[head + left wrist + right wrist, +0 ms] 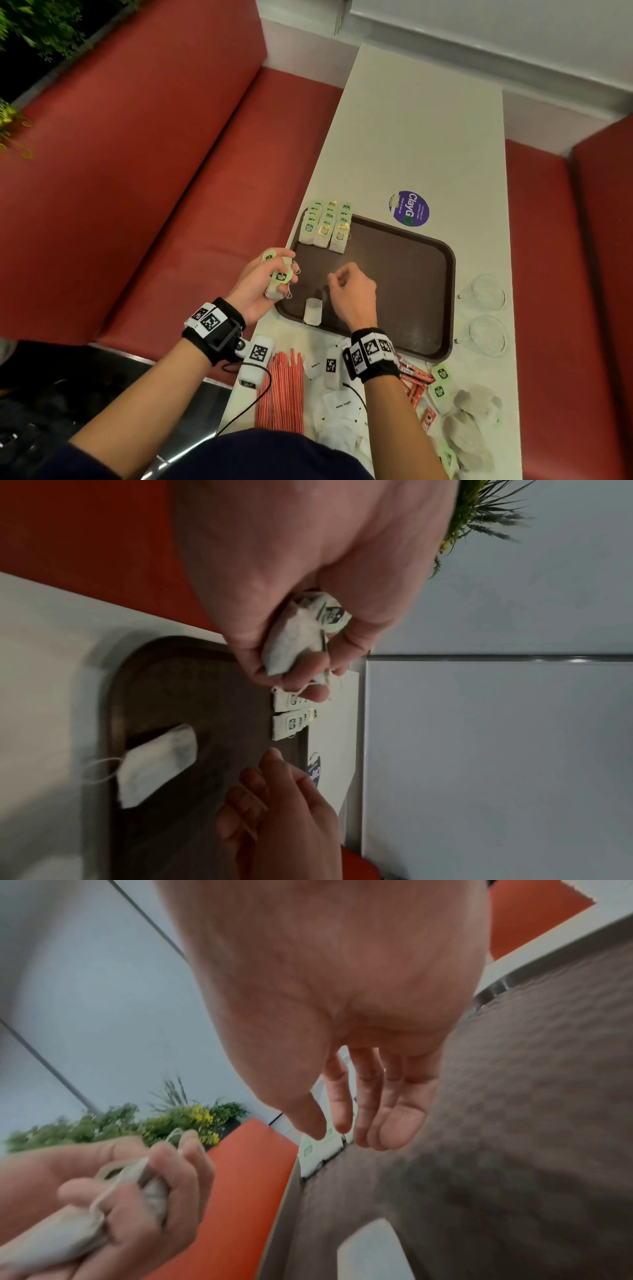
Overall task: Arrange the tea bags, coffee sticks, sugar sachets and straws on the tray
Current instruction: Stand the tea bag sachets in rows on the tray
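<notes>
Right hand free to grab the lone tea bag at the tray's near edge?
Probably yes: the right hand is empty, fingers loose, just above the lone tea bag on the tray; nothing lies between them.

Dim indoor light; head view edges bowed; both wrist views motion-blurred, grainy.

Dark brown tray (411, 274), white tea bags (323, 226) with green tags, red-and-white striped straws (284, 394), red bench (154, 154), purple sticker (409, 209).
</notes>
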Demonstrator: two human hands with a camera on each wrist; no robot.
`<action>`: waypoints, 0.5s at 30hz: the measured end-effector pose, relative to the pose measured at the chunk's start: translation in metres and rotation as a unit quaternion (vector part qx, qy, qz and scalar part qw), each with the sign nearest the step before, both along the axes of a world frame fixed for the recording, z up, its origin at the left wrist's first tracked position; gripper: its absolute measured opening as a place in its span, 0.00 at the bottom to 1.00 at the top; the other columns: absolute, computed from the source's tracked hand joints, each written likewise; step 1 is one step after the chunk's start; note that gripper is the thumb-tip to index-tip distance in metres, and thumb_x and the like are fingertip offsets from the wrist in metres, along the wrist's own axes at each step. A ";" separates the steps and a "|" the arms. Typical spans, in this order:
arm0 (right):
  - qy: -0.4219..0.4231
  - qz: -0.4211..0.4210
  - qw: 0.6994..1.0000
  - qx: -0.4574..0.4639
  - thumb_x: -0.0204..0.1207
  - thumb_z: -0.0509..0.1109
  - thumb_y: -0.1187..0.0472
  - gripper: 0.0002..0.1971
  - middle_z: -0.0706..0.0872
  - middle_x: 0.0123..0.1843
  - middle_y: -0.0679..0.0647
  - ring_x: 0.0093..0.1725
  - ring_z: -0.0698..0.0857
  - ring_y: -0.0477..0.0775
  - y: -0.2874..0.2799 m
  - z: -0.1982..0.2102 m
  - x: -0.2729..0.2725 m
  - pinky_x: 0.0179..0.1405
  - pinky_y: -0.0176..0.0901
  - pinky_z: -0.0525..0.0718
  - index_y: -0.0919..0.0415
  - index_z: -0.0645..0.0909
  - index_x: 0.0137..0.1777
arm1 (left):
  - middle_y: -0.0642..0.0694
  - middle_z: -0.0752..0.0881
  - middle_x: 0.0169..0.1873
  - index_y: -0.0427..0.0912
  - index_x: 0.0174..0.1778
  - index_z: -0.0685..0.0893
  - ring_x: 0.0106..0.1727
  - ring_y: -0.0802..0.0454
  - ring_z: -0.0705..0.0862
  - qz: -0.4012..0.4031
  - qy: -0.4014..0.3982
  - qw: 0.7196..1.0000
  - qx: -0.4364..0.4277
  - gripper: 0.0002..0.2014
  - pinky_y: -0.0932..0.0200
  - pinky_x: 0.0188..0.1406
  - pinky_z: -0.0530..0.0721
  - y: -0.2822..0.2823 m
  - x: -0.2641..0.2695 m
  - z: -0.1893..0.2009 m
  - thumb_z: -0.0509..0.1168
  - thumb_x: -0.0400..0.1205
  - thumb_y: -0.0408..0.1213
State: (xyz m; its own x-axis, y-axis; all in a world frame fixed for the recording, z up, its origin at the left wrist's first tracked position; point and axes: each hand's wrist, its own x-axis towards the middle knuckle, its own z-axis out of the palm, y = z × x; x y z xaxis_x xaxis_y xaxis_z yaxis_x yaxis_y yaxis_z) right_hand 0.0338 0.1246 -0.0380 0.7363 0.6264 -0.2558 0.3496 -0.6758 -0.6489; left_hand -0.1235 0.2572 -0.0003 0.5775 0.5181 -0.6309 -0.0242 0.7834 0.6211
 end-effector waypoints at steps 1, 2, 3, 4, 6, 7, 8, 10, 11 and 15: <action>-0.001 0.010 1.000 -0.019 0.87 0.72 0.47 0.09 0.89 0.48 0.49 0.52 0.88 0.56 -0.004 0.001 -0.009 0.54 0.53 0.87 0.51 0.81 0.51 | 0.37 0.85 0.45 0.37 0.61 0.85 0.38 0.47 0.83 -0.002 0.010 1.000 0.004 0.16 0.64 0.21 0.73 -0.003 -0.003 -0.003 0.60 0.82 0.19; -0.003 0.020 0.999 -0.041 0.86 0.72 0.44 0.12 0.87 0.49 0.50 0.53 0.88 0.58 -0.007 0.001 -0.018 0.53 0.52 0.85 0.51 0.79 0.51 | 0.38 0.85 0.44 0.38 0.59 0.84 0.37 0.48 0.83 -0.006 0.017 1.000 0.005 0.14 0.64 0.20 0.72 -0.005 -0.007 -0.005 0.60 0.82 0.20; -0.005 0.029 0.997 -0.066 0.86 0.71 0.41 0.15 0.86 0.51 0.52 0.54 0.87 0.60 -0.009 0.000 -0.027 0.52 0.53 0.83 0.52 0.78 0.53 | 0.38 0.85 0.43 0.38 0.56 0.84 0.36 0.48 0.83 -0.010 0.022 1.000 0.005 0.12 0.64 0.19 0.71 -0.008 -0.011 -0.009 0.61 0.83 0.21; -0.010 0.037 0.994 -0.101 0.85 0.71 0.37 0.18 0.86 0.55 0.54 0.57 0.87 0.63 -0.011 -0.001 -0.035 0.54 0.55 0.83 0.52 0.77 0.56 | 0.39 0.85 0.42 0.39 0.55 0.84 0.36 0.48 0.83 -0.015 0.025 1.000 0.004 0.10 0.64 0.17 0.71 -0.010 -0.015 -0.011 0.63 0.84 0.23; -0.042 0.067 0.980 -0.184 0.84 0.66 0.31 0.26 0.87 0.63 0.60 0.66 0.85 0.70 -0.015 -0.003 -0.046 0.64 0.62 0.84 0.53 0.76 0.65 | 0.39 0.86 0.41 0.41 0.53 0.84 0.35 0.49 0.83 -0.020 0.034 0.999 0.007 0.05 0.65 0.16 0.71 -0.016 -0.023 -0.015 0.70 0.85 0.28; -0.056 0.082 0.972 -0.214 0.84 0.65 0.31 0.28 0.88 0.65 0.62 0.69 0.84 0.72 -0.016 -0.004 -0.050 0.69 0.66 0.82 0.53 0.75 0.69 | 0.40 0.86 0.40 0.42 0.51 0.85 0.34 0.49 0.83 -0.021 0.041 0.999 0.013 0.05 0.65 0.15 0.71 -0.018 -0.026 -0.017 0.73 0.85 0.30; -0.064 0.090 0.968 -0.226 0.85 0.65 0.33 0.26 0.89 0.66 0.63 0.71 0.83 0.72 -0.017 -0.004 -0.054 0.71 0.67 0.81 0.53 0.74 0.69 | 0.40 0.86 0.40 0.42 0.50 0.85 0.33 0.50 0.83 -0.024 0.049 0.998 0.022 0.06 0.65 0.14 0.70 -0.021 -0.029 -0.019 0.77 0.84 0.32; -0.053 0.093 0.972 -0.207 0.86 0.69 0.44 0.17 0.91 0.62 0.62 0.69 0.84 0.71 -0.017 -0.007 -0.057 0.69 0.66 0.80 0.52 0.72 0.65 | 0.41 0.86 0.38 0.43 0.47 0.84 0.32 0.51 0.82 -0.038 0.071 0.995 0.054 0.10 0.65 0.13 0.68 -0.026 -0.034 -0.022 0.81 0.82 0.36; -0.031 0.087 0.978 -0.184 0.85 0.71 0.50 0.13 0.91 0.59 0.60 0.65 0.85 0.69 -0.017 -0.006 -0.058 0.68 0.65 0.81 0.51 0.71 0.62 | 0.42 0.85 0.37 0.43 0.47 0.84 0.32 0.51 0.81 -0.046 0.083 0.993 0.074 0.12 0.65 0.14 0.67 -0.029 -0.037 -0.023 0.82 0.81 0.38; 0.092 0.052 0.992 -0.074 0.85 0.72 0.58 0.04 0.90 0.49 0.48 0.55 0.89 0.59 -0.020 0.004 -0.049 0.59 0.54 0.87 0.48 0.80 0.51 | 0.44 0.87 0.37 0.43 0.44 0.87 0.31 0.51 0.82 -0.071 0.121 0.975 0.172 0.15 0.62 0.20 0.68 -0.034 -0.041 -0.025 0.85 0.78 0.46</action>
State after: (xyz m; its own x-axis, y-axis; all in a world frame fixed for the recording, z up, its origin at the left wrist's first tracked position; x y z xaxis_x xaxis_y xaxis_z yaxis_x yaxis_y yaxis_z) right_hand -0.0154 0.1050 -0.0336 0.6016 0.6421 -0.4751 0.3073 -0.7351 -0.6043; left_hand -0.1641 0.2228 -0.0248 0.5136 0.6495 -0.5607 0.2495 0.5122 0.8218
